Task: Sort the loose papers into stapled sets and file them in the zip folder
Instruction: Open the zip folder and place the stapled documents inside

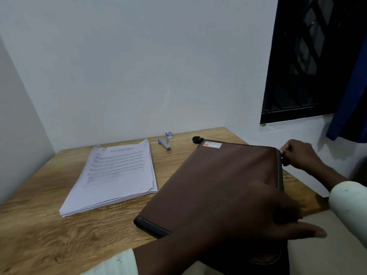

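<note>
A brown zip folder [214, 175] lies closed and slantwise on the right of the wooden table [39, 235], its near end hanging over the table's edge. My left hand [248, 221] rests flat on the folder's near part, fingers spread. My right hand [297, 154] pinches the zip pull at the folder's far right corner. A stack of loose printed papers [115, 175] lies to the left of the folder. A blue and silver stapler [164, 144] sits behind the papers near the wall.
A small box of staples [168, 134] stands by the wall behind the stapler, and a small black knob-like object [197, 139] sits at the folder's far end. The wall closes the back and left. A dark window and blue curtain [347, 116] are at the right.
</note>
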Demonstrator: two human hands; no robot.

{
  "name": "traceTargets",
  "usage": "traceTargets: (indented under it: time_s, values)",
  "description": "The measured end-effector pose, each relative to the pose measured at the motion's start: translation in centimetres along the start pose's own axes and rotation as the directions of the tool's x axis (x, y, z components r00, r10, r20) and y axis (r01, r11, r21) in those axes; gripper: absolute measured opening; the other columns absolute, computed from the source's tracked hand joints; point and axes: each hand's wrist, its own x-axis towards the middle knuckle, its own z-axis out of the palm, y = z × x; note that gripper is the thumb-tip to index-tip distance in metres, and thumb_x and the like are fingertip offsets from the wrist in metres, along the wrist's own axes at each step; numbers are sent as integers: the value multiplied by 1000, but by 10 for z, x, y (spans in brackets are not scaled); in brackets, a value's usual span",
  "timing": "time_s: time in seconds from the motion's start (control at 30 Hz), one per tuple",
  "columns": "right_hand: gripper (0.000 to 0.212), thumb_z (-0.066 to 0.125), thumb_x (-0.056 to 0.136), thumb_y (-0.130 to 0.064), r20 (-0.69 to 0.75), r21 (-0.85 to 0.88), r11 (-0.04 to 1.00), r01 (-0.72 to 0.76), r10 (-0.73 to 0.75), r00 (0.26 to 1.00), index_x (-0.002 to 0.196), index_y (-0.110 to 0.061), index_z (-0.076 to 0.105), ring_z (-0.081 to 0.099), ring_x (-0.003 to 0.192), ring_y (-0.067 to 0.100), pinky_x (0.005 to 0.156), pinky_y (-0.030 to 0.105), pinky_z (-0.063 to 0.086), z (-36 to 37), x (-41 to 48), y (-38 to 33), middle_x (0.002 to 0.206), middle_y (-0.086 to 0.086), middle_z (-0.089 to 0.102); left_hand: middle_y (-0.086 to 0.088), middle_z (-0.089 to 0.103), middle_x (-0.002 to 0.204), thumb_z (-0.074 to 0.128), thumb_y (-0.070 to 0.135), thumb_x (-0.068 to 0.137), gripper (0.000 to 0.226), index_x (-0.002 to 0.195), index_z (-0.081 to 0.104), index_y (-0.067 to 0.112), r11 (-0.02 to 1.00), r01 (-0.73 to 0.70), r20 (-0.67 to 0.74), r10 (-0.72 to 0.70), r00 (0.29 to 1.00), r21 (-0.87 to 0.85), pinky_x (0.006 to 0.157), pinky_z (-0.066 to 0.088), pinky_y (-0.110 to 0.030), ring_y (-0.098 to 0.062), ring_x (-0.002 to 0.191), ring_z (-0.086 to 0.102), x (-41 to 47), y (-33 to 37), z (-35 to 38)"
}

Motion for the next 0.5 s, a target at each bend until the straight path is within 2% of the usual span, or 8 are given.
traceTargets:
  time_s: [0.07, 0.13, 0.17, 0.23, 0.3, 0.37, 0.43, 0.5]
  values:
    - [19, 49, 93, -3, -22, 87, 996, -37, 39, 999, 78, -4, 62, 62, 67, 20, 53, 25, 38, 5, 3, -1, 76, 12, 64, 4, 59, 64, 72, 45, 88, 36, 63, 67, 20, 988, 2, 30, -7, 1000, 153, 59, 34, -15, -11, 60, 54, 9, 5, -32]
    - [26, 48, 93, -5, -30, 225, 971, -79, 88, 996, 69, -5, 57, 61, 70, 27, 54, 26, 39, 9, 7, -4, 74, 11, 59, 6, 61, 85, 73, 49, 85, 39, 63, 66, 18, 985, 58, 168, -85, 982, 160, 66, 43, -17, -9, 78, 58, 22, 2, -62]
    - [24, 49, 94, -6, -37, 339, 937, -91, 110, 993, 71, -5, 57, 61, 75, 29, 57, 27, 43, 11, 11, -10, 79, 13, 60, 5, 59, 94, 75, 48, 84, 41, 63, 65, 14, 984, 130, 286, -160, 945, 119, 72, 47, -24, -10, 88, 59, 28, 0, -78]
    - [15, 53, 96, -9, -50, 561, 818, -124, 183, 982, 82, -6, 58, 61, 81, 28, 62, 30, 49, 10, 16, -21, 95, 17, 61, -4, 57, 105, 79, 43, 80, 41, 66, 64, 7, 954, 278, 435, -298, 850, 111, 75, 47, -23, -13, 99, 57, 34, -6, -105]
    - [16, 52, 97, -7, -56, 673, 731, -118, 210, 976, 81, -10, 54, 60, 78, 22, 61, 29, 51, 5, 19, -31, 98, 16, 58, -4, 54, 114, 82, 44, 76, 37, 69, 64, 12, 906, 346, 425, -421, 801, 245, 75, 46, -18, -8, 97, 56, 32, -15, -128]
    - [19, 51, 96, -3, -61, 703, 705, -91, 188, 980, 79, -11, 52, 61, 77, 20, 61, 31, 53, -1, 16, -40, 95, 13, 59, -4, 49, 118, 84, 32, 76, 28, 77, 58, 21, 847, 378, 404, -515, 756, 374, 83, 49, -29, -15, 100, 57, 23, -28, -142]
    - [19, 52, 95, 0, -73, 663, 745, -75, 163, 984, 78, -10, 54, 63, 74, 21, 65, 34, 56, -1, 10, -47, 93, 11, 60, 0, 42, 118, 77, 17, 79, 37, 95, 46, 26, 761, 423, 368, -622, 691, 492, 81, 51, -39, -21, 100, 58, 11, -41, -142]
    - [16, 54, 93, 0, -59, 589, 805, -78, 139, 989, 81, -10, 57, 66, 72, 24, 75, 41, 58, 7, 2, -47, 88, 8, 62, 2, 41, 120, 70, 11, 82, 49, 116, 37, 25, 696, 449, 314, -681, 662, 561, 74, 46, -37, -22, 101, 56, -3, -52, -127]
